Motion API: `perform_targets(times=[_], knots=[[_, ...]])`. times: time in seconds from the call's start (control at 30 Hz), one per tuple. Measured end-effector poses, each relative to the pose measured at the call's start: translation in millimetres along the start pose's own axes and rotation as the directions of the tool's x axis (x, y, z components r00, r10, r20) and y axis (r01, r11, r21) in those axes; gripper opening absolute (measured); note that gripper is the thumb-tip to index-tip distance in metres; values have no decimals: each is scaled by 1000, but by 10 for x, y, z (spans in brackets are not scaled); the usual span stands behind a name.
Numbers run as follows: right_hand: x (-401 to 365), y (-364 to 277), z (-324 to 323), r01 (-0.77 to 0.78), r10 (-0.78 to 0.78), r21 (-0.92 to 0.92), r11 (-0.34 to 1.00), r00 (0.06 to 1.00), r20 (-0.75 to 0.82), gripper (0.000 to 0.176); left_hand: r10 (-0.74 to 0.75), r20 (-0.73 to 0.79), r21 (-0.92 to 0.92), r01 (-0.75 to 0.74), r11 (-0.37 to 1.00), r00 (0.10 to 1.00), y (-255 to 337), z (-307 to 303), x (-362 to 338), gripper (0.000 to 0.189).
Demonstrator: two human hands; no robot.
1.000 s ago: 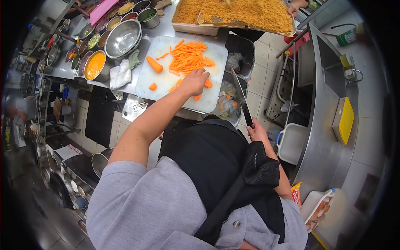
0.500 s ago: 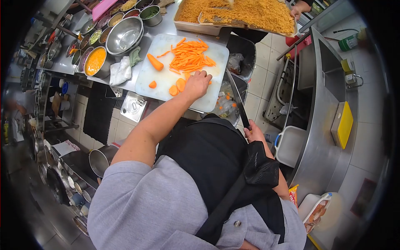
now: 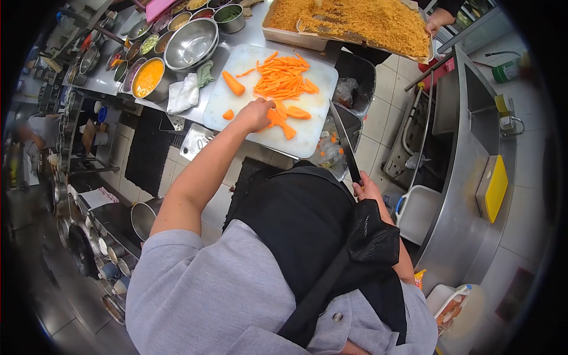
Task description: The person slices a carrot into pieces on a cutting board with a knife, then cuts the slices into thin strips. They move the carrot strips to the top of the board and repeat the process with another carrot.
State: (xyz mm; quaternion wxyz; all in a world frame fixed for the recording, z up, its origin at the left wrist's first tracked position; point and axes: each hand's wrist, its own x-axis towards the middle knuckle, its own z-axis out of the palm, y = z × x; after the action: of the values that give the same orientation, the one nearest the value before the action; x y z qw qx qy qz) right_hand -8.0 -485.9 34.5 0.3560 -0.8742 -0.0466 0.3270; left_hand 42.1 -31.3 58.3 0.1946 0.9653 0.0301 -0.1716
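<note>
My left hand [image 3: 258,115] is over the white cutting board [image 3: 228,133], its fingers bent down onto the left edge of some flat carrot slices [image 3: 288,130]. The fingertips are partly hidden. Behind them lies a heap of carrot sticks [image 3: 284,77]. A peeled carrot piece [image 3: 234,84] and a small carrot end [image 3: 228,114] rest on the board's left side. My right hand [image 3: 368,188] is wrapped round the handle of a long knife [image 3: 346,139]. The blade points up and away, just off the board's right edge.
Steel bowls [image 3: 190,44], a pot of orange food [image 3: 149,79] and a white cloth [image 3: 183,94] stand left of the board. A tray of orange crumbs [image 3: 367,25] is at the back, with another person's hand [image 3: 439,21] at its corner. Bins [image 3: 362,80] stand right.
My left hand has moved left across the slices, which now lie spread out to its right. The knife remains in my right hand. The view has shifted slightly.
</note>
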Motion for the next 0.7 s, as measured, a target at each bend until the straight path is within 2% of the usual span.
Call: perform_targets(times=[0.13,0.33,0.43,0.53,0.6,0.7], knots=[[-30,-80,17,66,-66,33,997,998,-1,27,-27,-47,-20,26,999,999,133,97,-22,58],[-52,-128,13,45,-45,41,998,999,19,25,-130,100,-130,143,981,986,154,80,64,58],[-64,-70,21,41,-42,34,999,999,23,25,-52,71,-48,56,997,996,116,82,109,57],[-104,-52,14,30,-31,37,999,999,32,26,-92,109,-82,101,992,990,88,96,168,55],[-119,-30,16,19,-20,37,999,999,34,26,16,142,-159,7,987,990,83,108,195,53],[-103,40,43,38,-39,59,998,999,20,28,47,205,-195,-6,981,978,112,97,233,49]])
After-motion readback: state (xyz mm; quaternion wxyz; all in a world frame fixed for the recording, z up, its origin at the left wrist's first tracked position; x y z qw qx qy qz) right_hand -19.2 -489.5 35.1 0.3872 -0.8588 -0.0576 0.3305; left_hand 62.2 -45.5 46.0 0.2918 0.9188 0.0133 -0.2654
